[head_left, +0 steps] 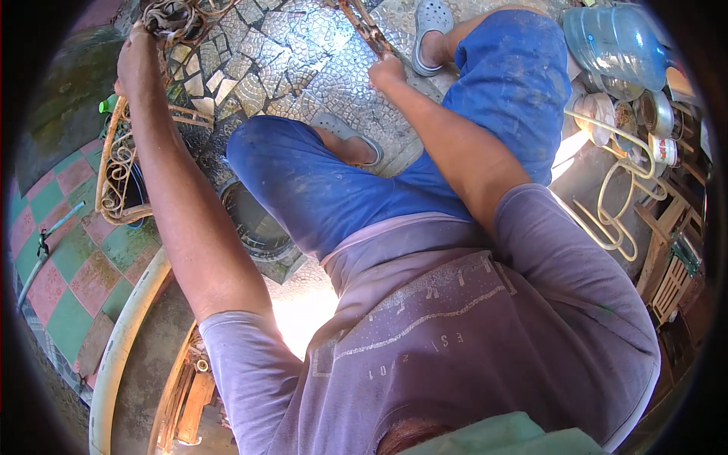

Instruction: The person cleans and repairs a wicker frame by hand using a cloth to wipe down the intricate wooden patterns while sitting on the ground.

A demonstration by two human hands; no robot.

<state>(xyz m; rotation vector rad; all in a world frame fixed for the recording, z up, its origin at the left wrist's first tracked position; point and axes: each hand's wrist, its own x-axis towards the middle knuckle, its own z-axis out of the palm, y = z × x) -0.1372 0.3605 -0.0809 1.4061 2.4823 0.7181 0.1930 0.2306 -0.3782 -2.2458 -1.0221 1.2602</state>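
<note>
At the upper left, my left hand (pixel 139 62) is closed at the edge of a tangled bundle of pale and dark cord (pixel 176 21). Its fingertips are partly hidden against the strands. My right hand (pixel 387 73) is wrapped around the lower end of a mottled brown stick (pixel 365 29), which runs up out of view at the top. Both arms are stretched forward, on either side of my bent knees. Beneath the stick lies a wet, patterned tile floor (pixel 292 64).
A scrolled rattan-like frame (pixel 117 171) stands left of my left forearm. A round dark basin (pixel 256 220) sits by my left knee. On the right are a large blue water bottle (pixel 614 45), several tins (pixel 654 114) and a curled cream metal frame (pixel 607 205). A tap pipe (pixel 44 246) is far left.
</note>
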